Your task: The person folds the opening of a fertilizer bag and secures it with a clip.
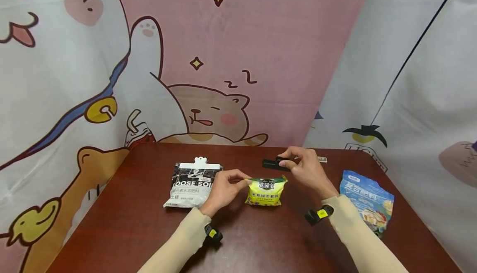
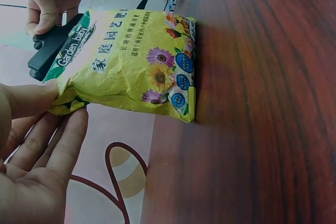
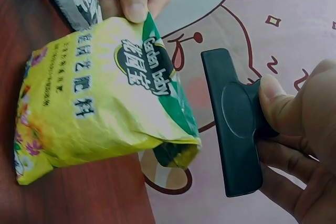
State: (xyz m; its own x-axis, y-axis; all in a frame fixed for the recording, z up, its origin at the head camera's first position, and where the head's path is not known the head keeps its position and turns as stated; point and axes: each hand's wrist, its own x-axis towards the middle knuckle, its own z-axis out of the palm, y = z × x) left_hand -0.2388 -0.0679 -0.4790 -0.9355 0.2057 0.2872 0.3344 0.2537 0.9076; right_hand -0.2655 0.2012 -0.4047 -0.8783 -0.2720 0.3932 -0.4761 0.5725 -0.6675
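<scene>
A yellow and green fertilizer bag (image 1: 265,192) stands upright on the table, its printed front toward me. My left hand (image 1: 228,188) pinches the bag's top left corner between thumb and fingers, as the left wrist view shows (image 2: 37,150). Just right of the bag and above its top edge, my right hand (image 1: 307,171) holds a black bag clip (image 3: 231,121) by its handle tabs, thumb on one side and fingers on the other. The clip's long bar is apart from the bag in the right wrist view. In that view the bag's top edge (image 3: 173,82) is folded at the near corner.
Left of the hands lies a black and white soil bag (image 1: 190,188) with a white clip (image 1: 200,163) across its top. A blue fertilizer pouch (image 1: 367,200) lies at the right, beside my right forearm. A cartoon-printed curtain (image 1: 279,58) hangs behind the table's far edge.
</scene>
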